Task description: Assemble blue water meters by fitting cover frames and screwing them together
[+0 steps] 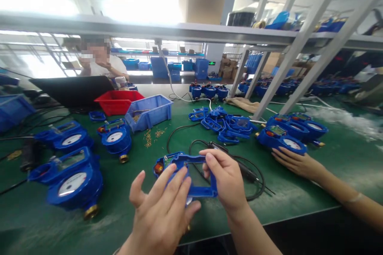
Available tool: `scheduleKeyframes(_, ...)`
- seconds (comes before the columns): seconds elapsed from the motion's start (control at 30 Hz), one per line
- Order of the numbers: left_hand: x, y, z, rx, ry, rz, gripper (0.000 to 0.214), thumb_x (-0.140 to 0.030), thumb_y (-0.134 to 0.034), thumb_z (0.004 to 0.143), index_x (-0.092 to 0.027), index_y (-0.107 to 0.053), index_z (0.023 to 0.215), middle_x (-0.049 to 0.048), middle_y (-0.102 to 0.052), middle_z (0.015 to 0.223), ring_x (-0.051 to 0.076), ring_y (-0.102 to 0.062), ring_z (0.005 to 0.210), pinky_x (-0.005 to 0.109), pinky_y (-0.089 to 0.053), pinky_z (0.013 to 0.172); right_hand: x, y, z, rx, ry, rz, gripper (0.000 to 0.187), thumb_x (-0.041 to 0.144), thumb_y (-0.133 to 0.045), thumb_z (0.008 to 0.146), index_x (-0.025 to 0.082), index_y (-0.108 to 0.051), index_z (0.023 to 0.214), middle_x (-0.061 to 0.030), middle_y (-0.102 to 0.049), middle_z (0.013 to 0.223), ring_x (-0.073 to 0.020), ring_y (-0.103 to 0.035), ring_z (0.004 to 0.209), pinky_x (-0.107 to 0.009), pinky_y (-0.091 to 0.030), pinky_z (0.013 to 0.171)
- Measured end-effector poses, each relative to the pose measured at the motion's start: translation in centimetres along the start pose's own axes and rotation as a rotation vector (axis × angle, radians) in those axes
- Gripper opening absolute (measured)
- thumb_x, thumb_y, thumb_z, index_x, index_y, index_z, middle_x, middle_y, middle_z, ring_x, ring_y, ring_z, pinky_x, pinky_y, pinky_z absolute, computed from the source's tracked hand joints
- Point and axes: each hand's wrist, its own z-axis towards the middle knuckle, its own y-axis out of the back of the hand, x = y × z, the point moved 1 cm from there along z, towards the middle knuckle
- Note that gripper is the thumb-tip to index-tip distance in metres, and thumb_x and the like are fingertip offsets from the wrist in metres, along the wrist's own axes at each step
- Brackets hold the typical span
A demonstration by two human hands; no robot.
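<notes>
My right hand (226, 177) is closed on one side of a blue plastic meter cover (203, 192), a frame with a rectangular opening. Beneath and left of that cover lies a blue water meter (158, 167) with its electronics bay exposed. My left hand (163, 207) rests over this meter, fingers stretched out and touching it and the cover's left end. Most of the meter is hidden under that hand. Behind my right hand, a black cabled tool with a thin metal tip (247, 171) lies on the green mat.
Water meters (72, 183) stand at left. Loose screws (148, 138) lie by a blue bin (149, 113) and a red bin (118, 101). Blue covers (224, 123) are piled mid-table. At right, another person's hand (295, 163) touches a meter (281, 141). Metal posts (279, 63) rise behind.
</notes>
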Motion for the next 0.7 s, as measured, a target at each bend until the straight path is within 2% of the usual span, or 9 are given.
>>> scheduleKeyframes(0.13, -0.3, -1.1, -0.1, 0.081, -0.058, 0.165, 0.033, -0.03, -0.055, 0.087, -0.008, -0.064, 0.109, 0.0147, -0.066, 0.115, 0.03, -0.061, 0.108, 0.054, -0.001, 0.112, 0.4, -1.0, -1.2, -0.081, 0.129, -0.2, 0.02, 0.031, -0.056, 0.082, 0.016, -0.069, 0.086, 0.0022, -0.053, 0.057, -0.0087, -0.048, 0.046, -0.021, -0.039, 0.045)
scheduleKeyframes(0.2, -0.3, -1.5, -0.5, 0.085, -0.067, 0.158, 0.033, -0.026, -0.049, 0.089, -0.005, -0.062, 0.111, 0.017, -0.064, 0.117, 0.028, -0.061, 0.108, 0.055, 0.001, 0.112, 0.3, -1.6, -1.6, -0.119, 0.184, -0.286, 0.021, 0.031, -0.053, 0.085, 0.017, -0.069, 0.087, 0.0013, -0.053, 0.059, -0.0094, -0.047, 0.047, -0.022, -0.039, 0.046)
scheduleKeyframes(0.3, -0.1, -1.8, -1.2, 0.067, -0.138, 0.104, 0.032, -0.021, -0.048, 0.088, -0.004, -0.061, 0.111, 0.0191, -0.065, 0.115, 0.027, -0.062, 0.107, 0.054, -0.002, 0.113, -0.1, -2.6, -2.2, -0.167, 0.262, -0.386, 0.022, 0.029, -0.049, 0.088, 0.019, -0.068, 0.086, -0.0008, -0.057, 0.064, -0.0112, -0.051, 0.052, -0.024, -0.042, 0.051)
scheduleKeyframes(0.43, 0.5, -1.9, -1.9, 0.006, -0.201, 0.002, 0.03, -0.015, -0.051, 0.084, -0.005, -0.061, 0.11, 0.0201, -0.066, 0.113, 0.028, -0.061, 0.108, 0.052, -0.013, 0.113, -0.3, -4.1, -3.0, -0.214, 0.342, -0.402, 0.024, 0.025, -0.044, 0.089, 0.018, -0.067, 0.085, -0.0037, -0.063, 0.075, -0.0144, -0.059, 0.069, -0.026, -0.046, 0.064)
scheduleKeyframes(0.6, 1.1, -1.7, -2.7, -0.045, -0.303, -0.169, 0.028, -0.009, -0.054, 0.081, -0.006, -0.063, 0.107, 0.0148, -0.07, 0.108, 0.028, -0.058, 0.113, 0.04, -0.032, 0.109, 0.8, -4.5, -3.8, -0.221, 0.413, -0.444, 0.024, 0.022, -0.044, 0.088, 0.016, -0.066, 0.082, -0.0034, -0.063, 0.072, -0.0131, -0.059, 0.067, -0.025, -0.047, 0.064)
scheduleKeyframes(0.63, 1.1, -1.6, -3.0, -0.059, -0.297, -0.21, 0.027, -0.009, -0.055, 0.081, -0.008, -0.063, 0.108, 0.013, -0.07, 0.107, 0.026, -0.059, 0.112, 0.037, -0.036, 0.107, 1.1, -4.3, -3.9, -0.204, 0.444, -0.463, 0.025, 0.023, -0.043, 0.089, 0.016, -0.066, 0.082, -0.0037, -0.063, 0.072, -0.0132, -0.059, 0.067, -0.024, -0.047, 0.064)
scheduleKeyframes(0.7, 1.2, -1.4, -3.7, -0.063, -0.161, -0.306, 0.026, -0.012, -0.057, 0.083, -0.014, -0.062, 0.108, 0.0092, -0.069, 0.107, 0.022, -0.061, 0.106, 0.032, -0.044, 0.099, 1.5, -3.8, -4.2, -0.12, 0.534, -0.492, 0.032, 0.029, -0.037, 0.092, 0.015, -0.067, 0.091, -0.0047, -0.063, 0.072, -0.0131, -0.058, 0.065, -0.024, -0.048, 0.062)
